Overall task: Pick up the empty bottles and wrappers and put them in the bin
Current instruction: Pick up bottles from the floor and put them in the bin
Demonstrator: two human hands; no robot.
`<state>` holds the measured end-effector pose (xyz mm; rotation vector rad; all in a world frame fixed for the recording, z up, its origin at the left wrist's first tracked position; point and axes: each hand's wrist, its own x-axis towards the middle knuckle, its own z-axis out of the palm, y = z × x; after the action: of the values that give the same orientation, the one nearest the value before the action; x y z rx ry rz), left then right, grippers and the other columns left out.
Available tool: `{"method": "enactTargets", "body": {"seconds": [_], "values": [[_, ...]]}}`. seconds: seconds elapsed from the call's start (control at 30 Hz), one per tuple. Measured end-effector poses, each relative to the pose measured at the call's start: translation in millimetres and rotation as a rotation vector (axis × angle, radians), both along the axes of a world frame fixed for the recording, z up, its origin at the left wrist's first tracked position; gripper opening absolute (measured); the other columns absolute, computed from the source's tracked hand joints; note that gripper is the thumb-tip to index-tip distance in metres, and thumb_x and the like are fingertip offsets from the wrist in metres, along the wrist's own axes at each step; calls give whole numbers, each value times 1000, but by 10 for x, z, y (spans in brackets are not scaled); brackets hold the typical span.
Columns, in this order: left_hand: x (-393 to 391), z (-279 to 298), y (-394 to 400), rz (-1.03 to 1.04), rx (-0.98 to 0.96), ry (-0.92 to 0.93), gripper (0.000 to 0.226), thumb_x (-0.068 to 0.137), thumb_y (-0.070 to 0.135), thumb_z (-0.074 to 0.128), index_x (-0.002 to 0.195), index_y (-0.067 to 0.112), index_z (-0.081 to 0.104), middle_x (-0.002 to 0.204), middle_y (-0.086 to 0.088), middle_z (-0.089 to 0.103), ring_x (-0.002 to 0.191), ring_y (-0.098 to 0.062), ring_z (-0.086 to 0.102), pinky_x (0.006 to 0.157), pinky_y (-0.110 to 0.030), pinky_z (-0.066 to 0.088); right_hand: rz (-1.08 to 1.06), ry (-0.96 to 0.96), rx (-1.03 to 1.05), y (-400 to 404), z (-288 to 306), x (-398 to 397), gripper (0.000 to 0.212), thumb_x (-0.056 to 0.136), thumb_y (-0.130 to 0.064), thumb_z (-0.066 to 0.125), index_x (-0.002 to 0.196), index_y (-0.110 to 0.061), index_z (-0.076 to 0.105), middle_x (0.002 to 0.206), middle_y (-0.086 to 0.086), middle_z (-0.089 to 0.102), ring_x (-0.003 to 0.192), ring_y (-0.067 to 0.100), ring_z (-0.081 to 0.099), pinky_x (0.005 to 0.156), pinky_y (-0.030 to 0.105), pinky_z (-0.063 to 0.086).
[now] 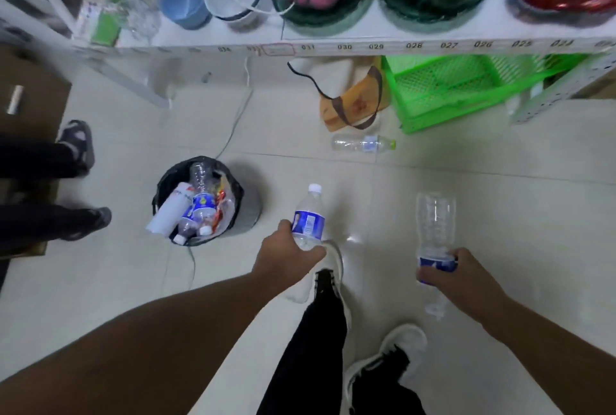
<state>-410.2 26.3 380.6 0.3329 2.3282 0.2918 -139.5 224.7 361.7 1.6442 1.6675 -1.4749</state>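
Left hand: my left hand is wrapped around the base of a capped bottle with a blue label; my fingers are hidden behind it, and the white cap points away from me.
Right hand: my right hand is clamped on a clear bottle at its blue label; the neck end below my fingers is blurred and I cannot tell whether it has a cap.
Bin: the bin, lined in black, stands on the floor to the left of my left hand and apart from it, already crowded with bottles and wrappers; a white bottle leans out over its rim.
Floor bottle: another clear bottle with a green cap lies on its side further off, near the green crate.
Cut off: someone's legs enter at the left edge, only partly in view.
Shelf: the things on the shelf are smeared.
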Motion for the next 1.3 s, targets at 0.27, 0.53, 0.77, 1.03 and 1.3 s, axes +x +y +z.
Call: {"method": "enactTargets", "body": {"seconds": [0.27, 0.53, 0.77, 1.03, 1.3], "values": [[19, 95, -802, 68, 118, 2, 51, 59, 65, 67, 97, 36, 49, 87, 9, 63, 95, -9, 53, 74, -31, 48, 142, -82, -63, -508, 167, -273, 54, 78, -39, 92, 114, -18, 59, 103, 5, 67, 91, 23, 67, 76, 41, 50], [-1122, 170, -1371, 199, 118, 85, 56, 66, 62, 66, 112, 32, 51, 91, 7, 65, 107, -26, 53, 87, -35, 41, 186, -41, -95, -940, 347, -1447, 52, 82, -33, 91, 117, -9, 60, 97, 11, 66, 77, 26, 61, 71, 38, 48], [-2332, -44, -1788, 266, 4, 160, 62, 82, 65, 63, 120, 16, 57, 110, -6, 69, 114, -32, 56, 88, -35, 34, 249, 66, -94, -1519, 294, -3001, 52, 84, -38, 88, 120, -13, 60, 103, 8, 67, 90, 25, 66, 85, 47, 57], [-3306, -822, -1974, 117, -140, 145, 76, 94, 58, 64, 151, 12, 43, 147, -16, 47, 135, -39, 40, 99, -46, 44, 302, 53, 4, -2071, -361, -4311, 26, 87, -48, 78, 82, -24, 71, 71, -5, 68, 64, 14, 63, 59, 29, 49], [-3380, -1324, -1938, -8, 10, 187, 82, 104, 56, 56, 164, 9, 27, 151, -18, 40, 133, -34, 42, 109, -44, 40, 428, -119, 143, -2648, -974, -4840, 43, 93, -57, 64, 105, -16, 72, 107, 12, 66, 89, 34, 64, 77, 34, 47]]}}
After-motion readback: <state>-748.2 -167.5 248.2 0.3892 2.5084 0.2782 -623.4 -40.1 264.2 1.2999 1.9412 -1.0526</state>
